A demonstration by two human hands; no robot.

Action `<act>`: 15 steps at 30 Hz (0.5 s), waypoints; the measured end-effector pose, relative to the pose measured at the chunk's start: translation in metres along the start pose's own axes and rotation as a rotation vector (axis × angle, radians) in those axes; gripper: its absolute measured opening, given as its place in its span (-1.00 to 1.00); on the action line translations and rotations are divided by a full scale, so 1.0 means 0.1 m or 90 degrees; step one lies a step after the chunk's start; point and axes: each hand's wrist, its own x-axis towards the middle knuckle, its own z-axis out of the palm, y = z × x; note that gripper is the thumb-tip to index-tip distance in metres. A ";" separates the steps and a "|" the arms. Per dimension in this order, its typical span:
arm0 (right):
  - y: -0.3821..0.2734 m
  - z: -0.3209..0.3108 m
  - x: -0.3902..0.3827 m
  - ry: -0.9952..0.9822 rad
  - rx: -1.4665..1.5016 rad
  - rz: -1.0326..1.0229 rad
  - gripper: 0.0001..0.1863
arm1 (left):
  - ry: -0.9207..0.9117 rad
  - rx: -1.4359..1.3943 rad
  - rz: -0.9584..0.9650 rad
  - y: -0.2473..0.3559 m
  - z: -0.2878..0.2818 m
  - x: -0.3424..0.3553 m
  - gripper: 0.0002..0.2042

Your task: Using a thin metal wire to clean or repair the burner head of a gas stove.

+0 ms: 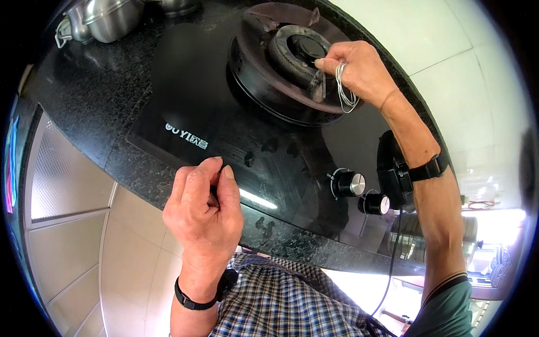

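My right hand [359,70] is over the round gas burner [306,46], its thumb and forefinger pinched on the end of a thin silvery wire [346,92]. The wire's loose coils hang below my fingers, beside the burner's rusty brown drip ring [252,42]. The pinched tip is close to the burner head's rim; whether it touches is hard to tell. My left hand [203,210] hovers by the front edge of the black glass cooktop [224,135]. Its fingers are curled with thumb and forefinger near each other, and nothing shows between them.
Two black-and-silver control knobs [352,183] stand at the cooktop's right front. Steel pots [112,19] sit at the far left of the dark speckled counter [84,106]. A black cable [391,264] hangs down from my right wrist. White tiled wall [443,33] borders the far right.
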 end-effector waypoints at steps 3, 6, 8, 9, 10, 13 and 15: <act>0.00 0.04 0.03 0.012 -0.023 -0.030 -0.74 | 0.005 0.008 0.009 0.01 -0.01 0.01 -0.87; -0.07 0.06 0.05 0.010 -0.032 -0.034 -0.76 | 0.005 0.016 0.013 -0.02 -0.02 0.01 -0.87; -0.09 0.05 0.05 0.005 -0.023 -0.027 -0.75 | 0.006 0.016 0.012 -0.02 -0.02 0.02 -0.87; -0.08 0.04 0.05 0.005 -0.024 -0.026 -0.75 | 0.006 0.015 0.012 -0.02 -0.03 0.02 -0.87; -0.04 0.04 0.05 0.024 -0.030 -0.010 -0.75 | 0.005 0.015 0.012 -0.01 -0.02 0.02 -0.87; 0.02 0.05 0.05 0.019 -0.014 0.013 -0.74 | 0.000 0.020 0.003 0.00 -0.01 0.01 -0.87; 0.05 0.07 0.05 0.007 0.012 0.015 -0.75 | 0.000 0.014 0.004 -0.01 0.00 0.01 -0.86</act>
